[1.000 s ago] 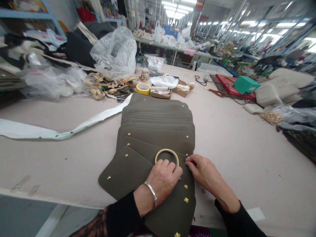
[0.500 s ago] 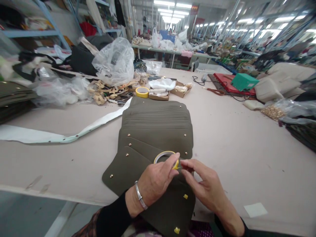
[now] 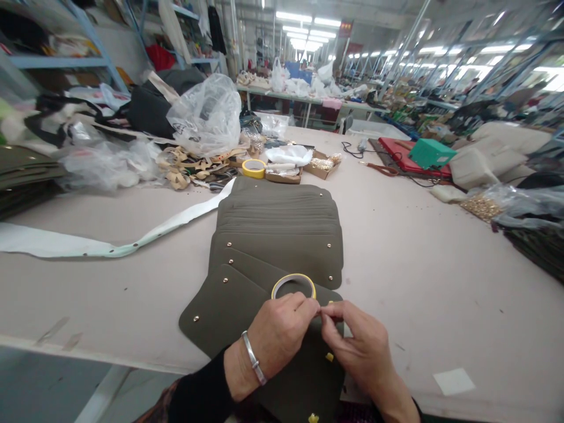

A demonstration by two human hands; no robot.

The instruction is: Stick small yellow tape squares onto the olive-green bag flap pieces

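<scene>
My left hand [image 3: 277,332] is closed on a roll of yellow tape [image 3: 274,284], which stands tilted above the stack. Thumb and forefinger of my right hand [image 3: 359,338] pinch at the tape's edge, touching the left fingertips; the tape end between them is mostly hidden. Under both hands lie dark olive panels [image 3: 273,247] with rounded corners, overlapped in a fanned stack and set with small gold studs [image 3: 225,280]. The nearest panel carries small yellow tape pieces [image 3: 329,356] along its right side. Part of that panel is covered by my left hand.
Behind the stack are another yellow tape roll [image 3: 254,168] and a small box of gold hardware [image 3: 324,164]. A pale strip [image 3: 163,230] runs leftward. Plastic bags [image 3: 207,114] crowd the back left. A green box [image 3: 432,153] rests on a red case at right; a white paper piece [image 3: 454,381] lies nearer.
My right fingertips have come in to meet the left ones and pinch at the tape. My left hand has turned slightly, knuckles up, with the roll still in it.
</scene>
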